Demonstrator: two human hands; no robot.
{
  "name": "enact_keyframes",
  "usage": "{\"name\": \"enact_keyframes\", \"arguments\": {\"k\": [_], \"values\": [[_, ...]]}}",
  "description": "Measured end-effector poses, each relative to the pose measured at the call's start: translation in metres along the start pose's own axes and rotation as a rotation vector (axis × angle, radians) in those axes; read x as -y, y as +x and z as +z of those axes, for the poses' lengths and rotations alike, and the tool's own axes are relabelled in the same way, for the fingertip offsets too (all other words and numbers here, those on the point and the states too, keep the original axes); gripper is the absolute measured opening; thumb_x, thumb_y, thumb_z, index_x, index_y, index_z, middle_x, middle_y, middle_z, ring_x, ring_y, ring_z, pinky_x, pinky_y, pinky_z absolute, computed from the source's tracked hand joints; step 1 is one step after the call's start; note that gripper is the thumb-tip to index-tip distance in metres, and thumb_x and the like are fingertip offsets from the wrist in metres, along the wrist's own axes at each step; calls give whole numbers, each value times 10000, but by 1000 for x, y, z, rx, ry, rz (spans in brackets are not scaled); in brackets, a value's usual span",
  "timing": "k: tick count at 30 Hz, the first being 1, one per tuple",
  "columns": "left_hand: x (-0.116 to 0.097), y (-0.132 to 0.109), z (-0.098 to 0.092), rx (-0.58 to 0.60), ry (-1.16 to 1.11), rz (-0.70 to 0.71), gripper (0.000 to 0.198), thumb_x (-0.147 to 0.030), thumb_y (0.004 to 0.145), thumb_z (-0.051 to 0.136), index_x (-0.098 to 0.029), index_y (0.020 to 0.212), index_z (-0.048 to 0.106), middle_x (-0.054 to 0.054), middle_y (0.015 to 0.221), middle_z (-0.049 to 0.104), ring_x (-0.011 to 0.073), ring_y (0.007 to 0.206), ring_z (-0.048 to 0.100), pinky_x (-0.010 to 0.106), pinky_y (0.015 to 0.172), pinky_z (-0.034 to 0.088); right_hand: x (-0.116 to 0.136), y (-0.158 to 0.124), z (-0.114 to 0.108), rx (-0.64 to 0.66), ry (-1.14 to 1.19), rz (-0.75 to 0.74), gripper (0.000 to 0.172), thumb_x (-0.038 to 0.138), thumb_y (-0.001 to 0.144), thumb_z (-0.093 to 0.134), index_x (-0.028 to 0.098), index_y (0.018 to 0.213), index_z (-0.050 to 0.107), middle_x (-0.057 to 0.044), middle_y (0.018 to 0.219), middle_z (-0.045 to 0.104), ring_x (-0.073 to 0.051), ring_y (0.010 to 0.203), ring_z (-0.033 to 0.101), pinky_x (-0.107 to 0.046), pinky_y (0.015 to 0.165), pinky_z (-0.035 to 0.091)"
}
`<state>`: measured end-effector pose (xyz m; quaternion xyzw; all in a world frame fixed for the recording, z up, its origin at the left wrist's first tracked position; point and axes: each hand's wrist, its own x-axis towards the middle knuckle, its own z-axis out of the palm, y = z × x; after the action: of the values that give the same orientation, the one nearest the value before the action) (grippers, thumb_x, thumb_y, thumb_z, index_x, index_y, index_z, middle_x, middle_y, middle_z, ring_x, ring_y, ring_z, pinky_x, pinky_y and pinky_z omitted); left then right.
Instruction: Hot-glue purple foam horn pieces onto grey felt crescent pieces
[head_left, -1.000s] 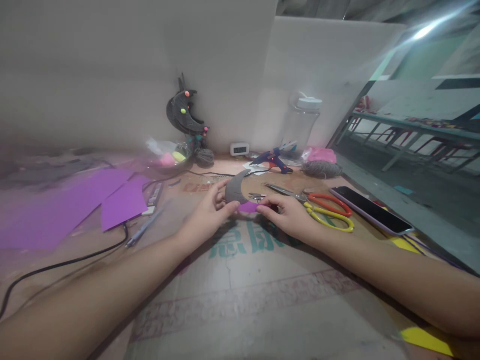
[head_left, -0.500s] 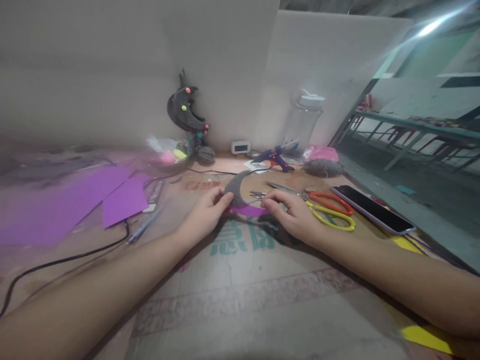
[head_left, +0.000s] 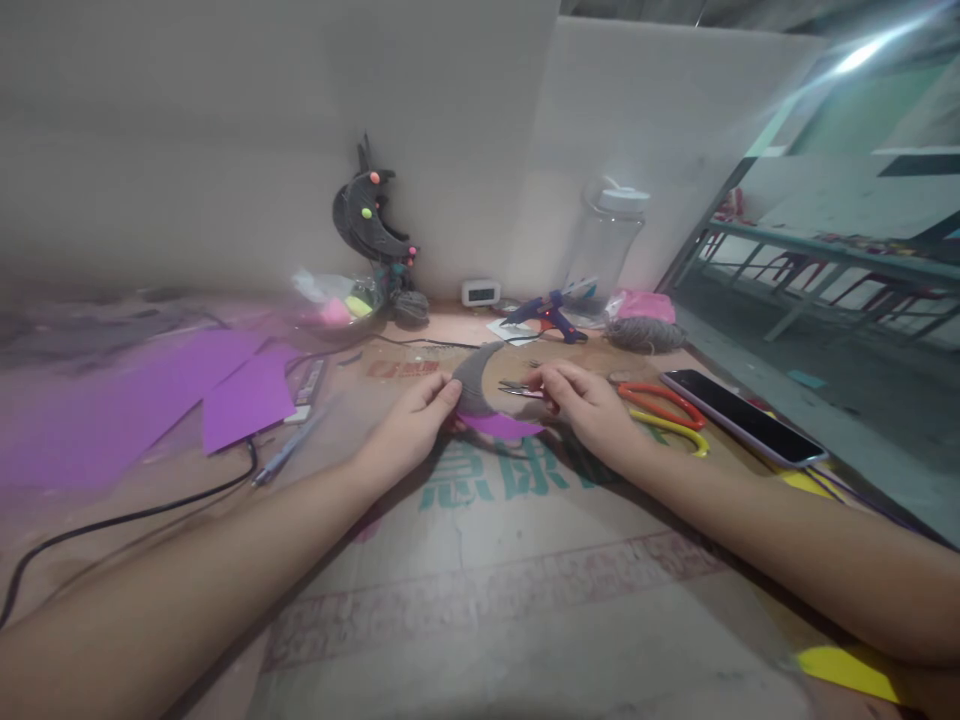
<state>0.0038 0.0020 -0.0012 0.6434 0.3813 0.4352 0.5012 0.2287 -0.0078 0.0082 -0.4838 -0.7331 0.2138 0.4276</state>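
Observation:
My left hand (head_left: 420, 415) pinches a crescent moon (head_left: 474, 378) between thumb and fingers. Its upper part is wrapped in grey yarn, while the lower end shows bare purple card (head_left: 501, 428). My right hand (head_left: 577, 395) is closed in a pinch just right of the crescent, on what seems to be the thin end of the grey yarn; the strand is barely visible. Under and behind the right hand lie orange-handled scissors (head_left: 664, 398) and a yellow-handled pair (head_left: 679, 432), their blades partly hidden by that hand.
At the back stand a finished grey crescent (head_left: 360, 220) with coloured pompoms, a small clock (head_left: 480, 292), a glue gun (head_left: 547, 315), a clear bottle (head_left: 607, 240) and grey yarn (head_left: 645, 335). A phone (head_left: 742, 415) lies right; purple sheets (head_left: 247, 400), a pen (head_left: 281, 455) and a black cable (head_left: 135, 513) lie left.
My right hand has risen slightly and moved a little away from the purple tip, now covering more of the scissors. The crescent has tilted slightly in my left hand, which stays in place.

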Motion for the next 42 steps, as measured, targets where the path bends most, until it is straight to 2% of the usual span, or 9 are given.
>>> {"name": "enact_keyframes", "arguments": {"k": [4, 8, 11, 15, 19, 25, 29, 37, 42], "values": [[-1, -1, 1, 0, 39, 10, 258, -398, 899, 478, -196, 742, 510, -38, 652, 507, 120, 617, 512, 227, 614, 417, 3, 2, -2, 116, -12, -46, 459, 436, 980, 336, 166, 943, 705, -82, 961, 670, -187, 893, 614, -313, 801, 473], [0, -1, 1, 3, 82, 28, 262, -402, 907, 474, -191, 759, 518, -33, 668, 521, 127, 645, 521, 238, 635, 414, 9, -2, 3, 252, 0, -155, 305, 409, 919, 503, 199, 961, 719, -82, 1059, 669, -218, 1051, 596, -362, 930, 440], [2, -1, 0, 13, 105, 28, 270, -425, 903, 473, -192, 779, 529, -32, 681, 532, 133, 653, 523, 243, 634, 408, 11, -3, 5, 186, 7, -146, 175, 348, 854, 615, 201, 857, 710, -56, 964, 680, -197, 963, 619, -352, 909, 450], [0, -2, 0, 13, 102, 20, 274, -425, 901, 467, -196, 761, 522, -32, 677, 529, 134, 654, 523, 240, 640, 411, 8, -2, 3, 6, 95, 17, 268, 394, 888, 548, 181, 753, 639, -30, 813, 664, -163, 797, 618, -297, 765, 486], [-1, -2, 0, 8, 70, 27, 263, -395, 908, 466, -195, 745, 516, -33, 670, 517, 124, 649, 514, 227, 629, 408, 7, -3, 0, 67, 97, 2, 367, 448, 937, 426, 180, 773, 614, -31, 783, 632, -152, 754, 584, -273, 709, 466], [3, 2, -1, -34, -117, 3, 209, -372, 892, 509, -192, 786, 517, -45, 664, 508, 97, 579, 466, 208, 558, 384, 11, -13, 0, 115, -188, -272, 224, 397, 829, 621, 186, 834, 545, -19, 761, 576, -152, 692, 516, -274, 649, 420], [3, 3, -1, -29, -127, -2, 211, -391, 887, 518, -189, 823, 523, -45, 679, 508, 96, 578, 464, 207, 551, 380, 12, -14, 2, 154, -294, -379, 159, 311, 875, 573, 190, 772, 556, -19, 709, 572, -148, 669, 510, -266, 627, 395], [3, -3, 0, -87, 275, 89, 437, -504, 837, 564, -182, 1131, 595, 54, 992, 624, 195, 879, 576, 300, 774, 455, 10, -12, 5, 142, -565, -622, 189, 237, 902, 495, 197, 729, 560, -35, 686, 591, -168, 690, 498, -295, 678, 380], [-2, -6, -2, -117, 357, 34, 467, -477, 846, 547, -221, 1235, 588, 41, 983, 666, 213, 897, 596, 362, 870, 443, 14, -15, 8, 183, -602, -745, 186, 240, 904, 508, 179, 743, 577, -35, 681, 597, -167, 690, 505, -304, 701, 389]]}}
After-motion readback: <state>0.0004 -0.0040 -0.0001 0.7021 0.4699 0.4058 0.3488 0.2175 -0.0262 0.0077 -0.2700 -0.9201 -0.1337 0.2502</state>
